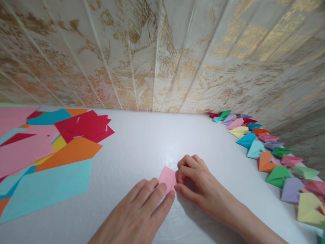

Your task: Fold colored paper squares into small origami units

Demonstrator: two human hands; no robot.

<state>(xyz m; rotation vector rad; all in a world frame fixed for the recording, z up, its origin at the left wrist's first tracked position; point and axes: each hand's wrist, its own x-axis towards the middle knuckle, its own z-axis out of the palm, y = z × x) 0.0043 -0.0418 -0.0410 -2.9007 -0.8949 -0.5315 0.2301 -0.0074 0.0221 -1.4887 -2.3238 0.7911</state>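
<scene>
Home-like craft corner: gold-patterned wall [157,67], white table [142,142], coloured sheets [50,184].

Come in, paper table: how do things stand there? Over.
Left hand: fingertips on pink paper. Right hand: thumb and fingertips at the paper's right edge, grip unclear. Loose sheets left, folded pieces right, both apart from the hands.

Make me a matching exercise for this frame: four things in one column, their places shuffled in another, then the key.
Things
1. Small pink paper
2. Folded paper shapes
3. Red sheets
4. Gold-patterned backdrop

Places
A. Lined up along the right side of the white table
B. Rising beyond the table's far edge
C. At the fingers of the left hand and right hand
D. Among loose coloured paper on the left

Pairs: 1-C, 2-A, 3-D, 4-B
</scene>
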